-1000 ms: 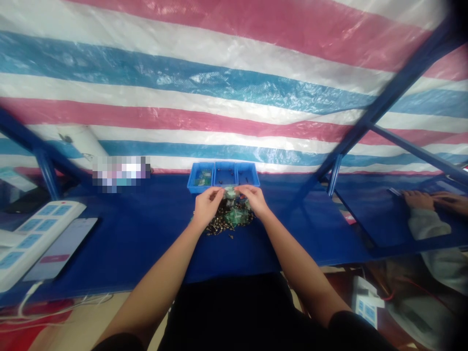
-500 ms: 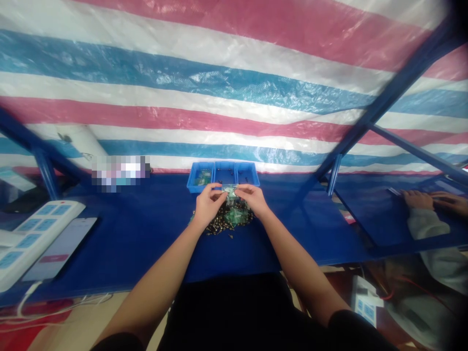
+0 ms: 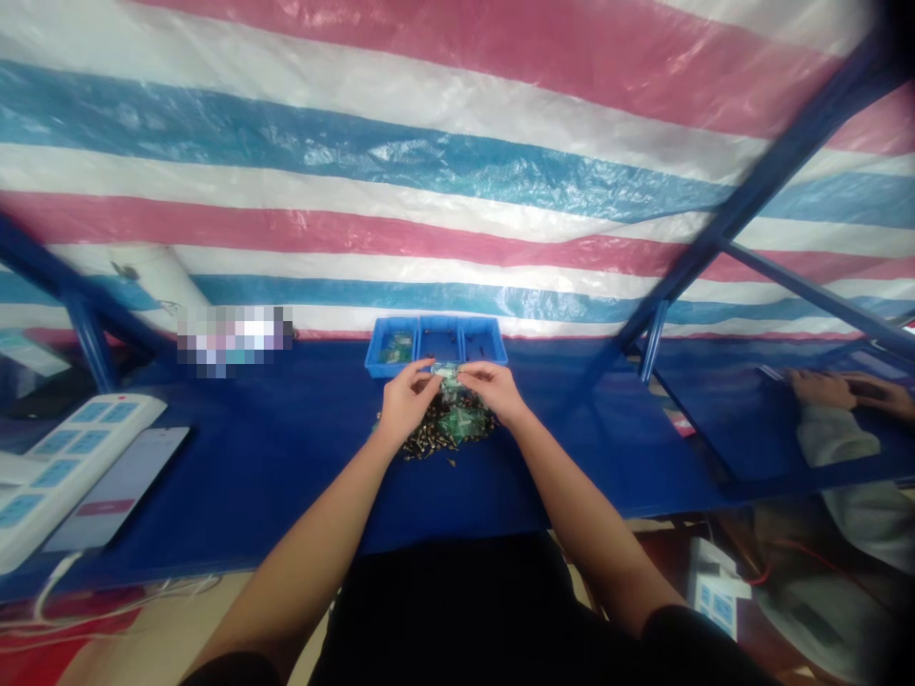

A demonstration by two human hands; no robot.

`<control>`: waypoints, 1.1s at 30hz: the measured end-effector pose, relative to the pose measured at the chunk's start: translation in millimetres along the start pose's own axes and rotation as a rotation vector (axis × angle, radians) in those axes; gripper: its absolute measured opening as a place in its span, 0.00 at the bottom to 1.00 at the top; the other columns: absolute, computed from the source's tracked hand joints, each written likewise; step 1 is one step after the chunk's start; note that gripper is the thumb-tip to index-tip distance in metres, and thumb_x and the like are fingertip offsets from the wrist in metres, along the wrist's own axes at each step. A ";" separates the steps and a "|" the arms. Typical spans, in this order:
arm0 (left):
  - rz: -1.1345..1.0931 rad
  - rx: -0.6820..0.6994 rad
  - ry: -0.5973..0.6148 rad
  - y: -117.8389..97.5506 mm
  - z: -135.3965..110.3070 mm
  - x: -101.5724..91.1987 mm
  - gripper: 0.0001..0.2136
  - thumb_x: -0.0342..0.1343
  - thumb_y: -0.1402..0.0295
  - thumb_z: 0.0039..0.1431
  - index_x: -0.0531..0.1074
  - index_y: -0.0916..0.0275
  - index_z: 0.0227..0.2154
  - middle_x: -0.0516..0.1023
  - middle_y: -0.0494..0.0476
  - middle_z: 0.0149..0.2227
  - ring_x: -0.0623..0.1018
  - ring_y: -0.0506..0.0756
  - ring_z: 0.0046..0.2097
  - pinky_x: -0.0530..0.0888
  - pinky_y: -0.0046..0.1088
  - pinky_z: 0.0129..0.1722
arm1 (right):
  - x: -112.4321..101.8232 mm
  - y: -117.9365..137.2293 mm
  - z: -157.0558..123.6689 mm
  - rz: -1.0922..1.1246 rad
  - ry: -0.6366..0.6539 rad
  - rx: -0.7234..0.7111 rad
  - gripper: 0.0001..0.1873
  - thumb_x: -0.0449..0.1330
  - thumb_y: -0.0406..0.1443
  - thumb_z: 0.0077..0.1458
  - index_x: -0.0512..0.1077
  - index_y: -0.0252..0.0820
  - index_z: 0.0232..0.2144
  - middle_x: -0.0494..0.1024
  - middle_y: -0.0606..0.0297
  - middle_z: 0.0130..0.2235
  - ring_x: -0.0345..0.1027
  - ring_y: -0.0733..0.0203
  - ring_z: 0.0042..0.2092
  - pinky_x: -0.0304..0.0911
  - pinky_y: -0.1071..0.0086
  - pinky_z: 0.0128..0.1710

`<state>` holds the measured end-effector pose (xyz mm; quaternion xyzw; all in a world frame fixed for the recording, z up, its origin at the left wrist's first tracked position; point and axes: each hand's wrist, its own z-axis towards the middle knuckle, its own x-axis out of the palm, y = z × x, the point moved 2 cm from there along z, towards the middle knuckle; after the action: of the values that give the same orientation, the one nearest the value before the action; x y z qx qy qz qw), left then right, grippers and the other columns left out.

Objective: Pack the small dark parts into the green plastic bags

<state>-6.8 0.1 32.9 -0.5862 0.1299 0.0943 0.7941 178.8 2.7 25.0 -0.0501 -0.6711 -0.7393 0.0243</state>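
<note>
A small, pale green circuit board (image 3: 447,371) is held up between my two hands, just above a loose pile. My left hand (image 3: 407,400) pinches its left end between thumb and fingers. At its right end my right hand (image 3: 497,389) is closed, thumb and forefinger together; whether a tiny part is also between them is too small to tell. Beneath the hands lies a heap of small brass-and-black metal parts (image 3: 429,440), with green circuit boards (image 3: 461,424) on top. Directly behind is a blue three-part bin (image 3: 392,370), its left compartment holding green boards and the others a few dark pieces.
On the left of the blue table (image 3: 286,476) lie a white power strip (image 3: 86,448) and a phone (image 3: 121,486) with a cable. Blue frame posts (image 3: 650,343) rise at both sides. Far right, another person's hands (image 3: 843,389) rest at the adjoining table.
The board between my fingers has tilted slightly, and my right fingertips have shifted a little to the left along it. The pile and bin stay the same.
</note>
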 end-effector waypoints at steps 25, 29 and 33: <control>0.016 0.052 0.092 3.2 -1.6 4.6 0.14 0.59 0.56 0.56 0.78 0.61 0.37 0.81 0.54 0.32 0.78 0.54 0.34 0.74 0.29 0.36 | -0.1 2.4 -1.5 0.026 0.103 0.007 0.14 0.69 0.44 0.42 0.80 0.42 0.32 0.81 0.62 0.36 0.73 0.59 0.36 0.67 0.65 0.40; 0.016 0.031 0.129 3.1 -1.6 5.4 0.15 0.60 0.56 0.55 0.78 0.60 0.40 0.81 0.54 0.32 0.78 0.53 0.32 0.74 0.29 0.35 | 1.1 7.6 -4.5 0.033 0.104 -0.037 0.17 0.70 0.44 0.41 0.80 0.43 0.35 0.81 0.63 0.35 0.72 0.61 0.35 0.67 0.65 0.40; -0.004 0.047 0.070 -0.5 0.0 2.3 0.13 0.59 0.56 0.57 0.77 0.62 0.34 0.80 0.54 0.30 0.77 0.53 0.31 0.74 0.29 0.35 | 1.1 7.1 -3.1 0.032 0.043 -0.054 0.22 0.70 0.45 0.42 0.78 0.44 0.40 0.79 0.66 0.31 0.69 0.64 0.31 0.66 0.68 0.34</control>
<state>-4.4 -0.1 32.7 -0.5707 0.1585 0.0691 0.8027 178.4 -1.1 31.9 -0.0456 -0.6492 -0.7576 0.0492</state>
